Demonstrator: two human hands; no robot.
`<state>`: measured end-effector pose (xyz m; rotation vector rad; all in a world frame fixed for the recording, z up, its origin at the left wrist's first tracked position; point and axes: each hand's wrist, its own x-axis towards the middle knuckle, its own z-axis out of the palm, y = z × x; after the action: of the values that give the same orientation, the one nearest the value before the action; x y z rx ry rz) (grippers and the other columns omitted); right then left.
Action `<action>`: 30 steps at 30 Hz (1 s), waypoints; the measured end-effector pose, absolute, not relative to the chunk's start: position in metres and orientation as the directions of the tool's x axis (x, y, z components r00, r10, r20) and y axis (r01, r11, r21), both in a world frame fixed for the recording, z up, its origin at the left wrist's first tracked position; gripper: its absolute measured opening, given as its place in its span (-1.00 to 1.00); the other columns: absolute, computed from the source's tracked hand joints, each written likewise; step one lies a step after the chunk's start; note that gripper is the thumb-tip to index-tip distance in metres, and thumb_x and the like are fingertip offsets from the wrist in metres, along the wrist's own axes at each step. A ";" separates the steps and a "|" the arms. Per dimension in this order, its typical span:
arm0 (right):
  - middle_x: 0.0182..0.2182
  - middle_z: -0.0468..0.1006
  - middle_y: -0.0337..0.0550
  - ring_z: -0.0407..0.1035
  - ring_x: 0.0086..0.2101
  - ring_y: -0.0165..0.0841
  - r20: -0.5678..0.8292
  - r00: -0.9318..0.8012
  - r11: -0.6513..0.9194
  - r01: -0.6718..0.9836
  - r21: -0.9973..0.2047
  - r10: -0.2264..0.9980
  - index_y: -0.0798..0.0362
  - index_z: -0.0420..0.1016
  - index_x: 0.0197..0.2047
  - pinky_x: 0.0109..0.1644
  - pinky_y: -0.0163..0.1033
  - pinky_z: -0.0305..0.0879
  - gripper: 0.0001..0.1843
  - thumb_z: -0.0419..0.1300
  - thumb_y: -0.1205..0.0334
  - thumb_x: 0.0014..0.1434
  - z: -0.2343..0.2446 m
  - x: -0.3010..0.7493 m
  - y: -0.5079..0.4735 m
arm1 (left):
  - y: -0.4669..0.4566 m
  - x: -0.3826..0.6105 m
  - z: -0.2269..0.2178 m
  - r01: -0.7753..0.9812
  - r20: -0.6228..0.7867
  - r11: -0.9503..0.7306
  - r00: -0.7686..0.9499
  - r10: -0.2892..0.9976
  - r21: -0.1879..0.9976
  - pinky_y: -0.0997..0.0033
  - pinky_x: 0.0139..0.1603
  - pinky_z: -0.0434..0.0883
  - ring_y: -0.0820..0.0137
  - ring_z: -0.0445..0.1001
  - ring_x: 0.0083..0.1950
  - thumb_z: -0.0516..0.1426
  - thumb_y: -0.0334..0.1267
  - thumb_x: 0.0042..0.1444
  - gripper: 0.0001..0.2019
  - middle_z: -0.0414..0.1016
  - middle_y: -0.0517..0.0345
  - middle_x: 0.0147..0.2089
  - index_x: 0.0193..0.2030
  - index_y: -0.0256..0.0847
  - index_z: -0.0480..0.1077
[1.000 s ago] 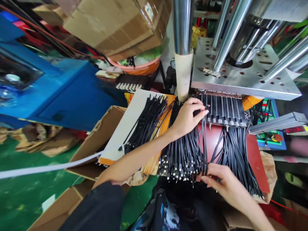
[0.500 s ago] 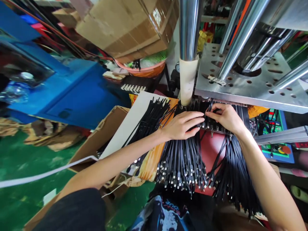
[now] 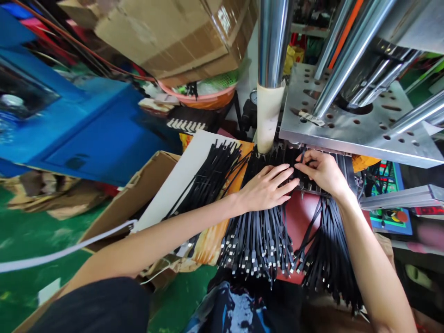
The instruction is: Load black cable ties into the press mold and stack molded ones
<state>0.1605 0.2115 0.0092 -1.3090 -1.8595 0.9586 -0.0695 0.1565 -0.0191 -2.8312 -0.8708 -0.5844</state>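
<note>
My left hand (image 3: 272,187) lies palm down over the thick middle bundle of black cables (image 3: 258,243), its fingers stretched out and slightly apart. Silvery plugs show at the bundle's lower ends. Just to the right, my right hand (image 3: 321,172) pinches a thin black cable (image 3: 303,153) between thumb and forefinger, above a dark slotted metal fixture (image 3: 310,185) below the press plate. Another cable bundle (image 3: 335,249) hangs beneath my right wrist. What lies under my left palm is hidden.
A perforated steel press plate (image 3: 350,118) and a chrome post with a white sleeve (image 3: 270,118) stand close beyond my hands. More black cables (image 3: 211,175) rest on a white sheet (image 3: 166,194) at left. A cardboard box (image 3: 138,189) and blue machine (image 3: 90,134) lie farther left.
My left hand has shifted a little to the right over the cables, its fingers spreading more. My right hand keeps its pinch in nearly the same place. The whole view has swung slightly.
</note>
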 end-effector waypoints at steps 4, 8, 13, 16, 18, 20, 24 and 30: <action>-0.18 0.61 -0.07 0.39 -0.46 -0.37 0.335 -0.156 0.347 0.678 -0.648 0.929 0.12 0.60 0.14 -0.31 -0.19 0.37 -0.62 0.27 0.13 0.34 0.011 0.158 0.189 | 0.142 -0.060 -0.017 0.666 0.353 -0.745 0.704 0.616 -0.029 -0.08 0.32 0.43 -0.02 0.24 0.55 0.10 -0.20 0.47 -0.55 0.32 -0.29 0.50 0.42 -0.26 0.36; -0.06 0.52 0.09 0.48 -0.17 -0.15 0.301 -0.356 0.441 0.849 -0.291 0.885 0.06 0.62 0.27 -0.02 -0.03 0.45 -0.49 0.02 0.38 0.39 0.013 0.159 0.155 | 0.135 -0.052 -0.005 0.698 0.275 -0.716 0.682 0.677 0.031 -0.21 0.43 0.31 -0.08 0.12 0.61 0.05 -0.04 0.49 -0.44 0.20 -0.34 0.57 0.48 -0.34 0.30; -0.01 0.52 0.20 0.49 -0.13 -0.05 0.209 -0.282 0.294 0.956 -0.025 0.936 0.02 0.47 0.44 -0.01 0.01 0.43 -0.39 -0.03 0.41 0.40 0.015 0.149 0.174 | 0.164 -0.042 0.013 0.758 0.231 -0.642 0.608 0.760 0.117 -0.22 0.60 0.01 -0.04 0.13 0.60 -0.04 -0.04 0.51 -0.38 0.19 -0.31 0.58 0.52 -0.47 0.21; 0.02 0.58 0.26 0.51 -0.07 0.00 0.193 -0.262 0.265 0.964 0.012 0.945 0.12 0.49 0.39 0.01 -0.01 0.42 -0.43 -0.02 0.40 0.40 0.017 0.140 0.206 | 0.197 -0.035 0.015 0.773 0.238 -0.624 0.590 0.772 0.109 -0.22 0.56 0.09 -0.07 0.30 0.51 -0.05 -0.12 0.52 -0.43 0.37 -0.37 0.47 0.47 -0.52 0.27; -0.01 0.63 0.27 0.51 -0.02 0.02 0.187 -0.269 0.272 0.962 0.013 0.945 0.18 0.54 0.31 0.05 0.00 0.41 -0.48 -0.01 0.41 0.39 0.019 0.135 0.228 | 0.221 -0.029 0.014 0.777 0.248 -0.619 0.582 0.774 0.109 -0.23 0.49 0.17 -0.08 0.46 0.37 -0.05 -0.17 0.52 -0.50 0.58 -0.41 0.24 0.35 -0.55 0.40; -0.03 0.65 0.27 0.50 -0.01 0.02 0.190 -0.267 0.271 0.963 0.005 0.945 0.21 0.55 0.26 0.07 0.01 0.41 -0.50 -0.04 0.43 0.40 0.022 0.130 0.248 | 0.244 -0.025 0.013 0.778 0.257 -0.613 0.571 0.780 0.133 -0.22 0.43 0.24 -0.07 0.56 0.24 -0.04 -0.22 0.51 -0.56 0.66 -0.39 0.07 0.19 -0.52 0.51; 0.02 0.63 0.30 0.52 -0.02 0.00 0.199 -0.258 0.264 0.964 -0.006 0.945 0.23 0.50 0.28 0.00 -0.03 0.41 -0.47 -0.08 0.49 0.37 0.035 0.130 0.253 | 0.255 -0.028 0.015 0.765 0.273 -0.617 0.563 0.780 0.186 0.03 0.31 0.41 0.06 0.59 0.17 -0.04 -0.32 0.49 -0.65 0.64 -0.31 0.10 0.05 -0.41 0.56; -0.17 0.61 0.04 0.52 -0.36 -0.18 0.273 -0.008 0.026 0.998 -0.064 0.962 0.08 0.48 0.07 -0.39 -0.19 0.24 -0.63 -0.02 0.03 0.53 0.009 0.167 0.082 | 0.131 -0.077 0.004 0.911 0.199 -0.291 0.239 0.950 0.293 0.18 -0.13 0.50 0.13 0.62 -0.17 0.06 -0.01 0.47 -0.65 0.62 -0.07 -0.18 -0.16 -0.21 0.52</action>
<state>0.1671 0.0815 0.0086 -2.0270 -2.0620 -0.2147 -0.0773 0.1306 0.0043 -2.5611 -1.9339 -0.5559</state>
